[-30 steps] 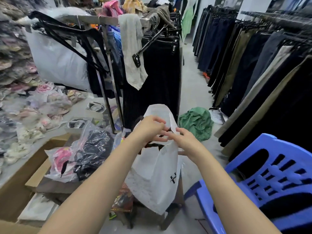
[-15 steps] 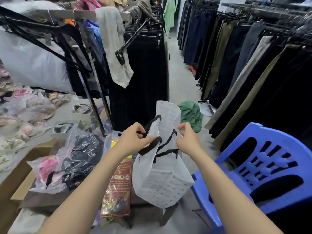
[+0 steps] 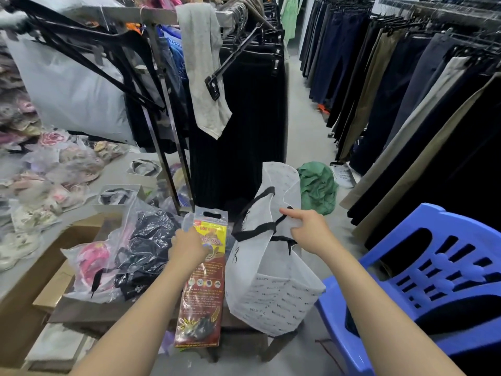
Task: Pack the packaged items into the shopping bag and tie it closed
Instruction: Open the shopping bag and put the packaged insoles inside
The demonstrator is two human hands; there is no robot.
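Packing has hardly begun, by the look of it. The white shopping bag [image 3: 273, 294] stands with its mouth open and I can see nothing inside it from here. The right hand [image 3: 307, 232] pinches the bag's near rim beside the black handles [image 3: 253, 234], fingers curled on the fabric, and holds the mouth up and apart. The left hand [image 3: 187, 246] lies just left of the bag on the upper part of a red and yellow packet [image 3: 203, 289]. Its fingers are bent over the packet's edge in what I take for a grip, though the back of the hand hides the fingertips.

I'd judge the next move is to lift that long, flat packet and tip it end-first into the mouth while the right hand keeps the limp rim wide. The bag is soft and could fold shut. Beyond the left hand wait a clear plastic bag of dark clothing [image 3: 143, 248] and a pink bundle [image 3: 90, 264] in its own wrap.

All of this rests on a low wooden stand [image 3: 89, 314]. A cardboard box [image 3: 24, 291] sits further left and a blue plastic chair [image 3: 439, 270] is to the right of the right hand. Ahead of the hands a green cloth [image 3: 317, 188] lies on the concrete floor [image 3: 306, 142], between a rack of black garments [image 3: 238, 137] and racks of hanging trousers [image 3: 406, 109].
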